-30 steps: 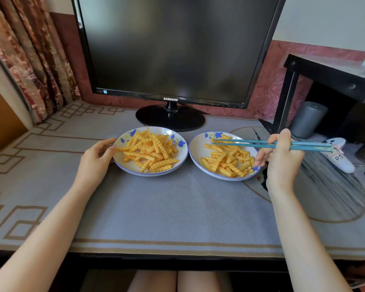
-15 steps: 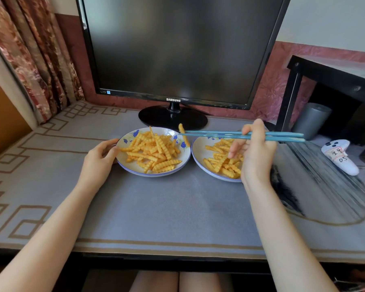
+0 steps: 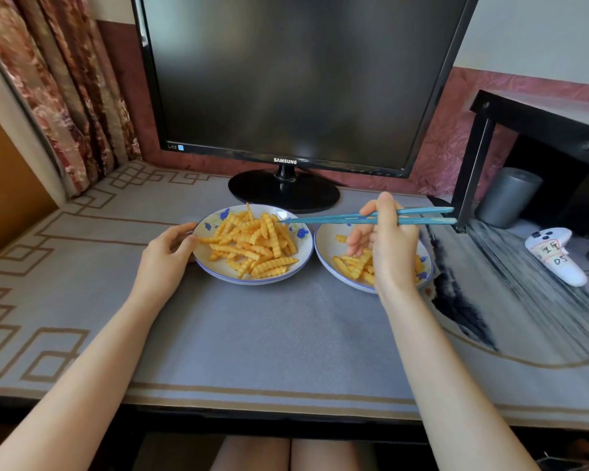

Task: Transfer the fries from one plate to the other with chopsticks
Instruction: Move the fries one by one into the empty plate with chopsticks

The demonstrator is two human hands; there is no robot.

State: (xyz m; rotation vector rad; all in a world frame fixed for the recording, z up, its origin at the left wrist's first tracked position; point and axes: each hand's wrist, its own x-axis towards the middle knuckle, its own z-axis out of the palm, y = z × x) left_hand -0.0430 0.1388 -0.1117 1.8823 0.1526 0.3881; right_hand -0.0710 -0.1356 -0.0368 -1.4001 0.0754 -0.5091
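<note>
The right hand (image 3: 385, 246) curls its fingers round slim blue chopsticks (image 3: 323, 219), tips above ridged orange crinkle fries (image 3: 252, 246) heaped on the left round blue-rimmed plate (image 3: 207, 229). The left hand (image 3: 169, 251) grips its rim with curled fingers. The grey cloth counter (image 3: 269, 334) lies open in front.

Teal-blue is noted for the chopsticks (image 3: 320, 218). Orange-yellow, ridged, is logged for the fries (image 3: 252, 243). The left plate (image 3: 218, 268) and right plate (image 3: 327, 244) are marked white, blue flower prints, thin blue rim. The table mat (image 3: 269, 334) is logged grey, edged with tan key-fret lines, black ink-wash strokes at right. The monitor (image 3: 286, 79) is marked black, the curtain (image 3: 65, 79) red-pink floral, the controller (image 3: 570, 271) white.
</note>
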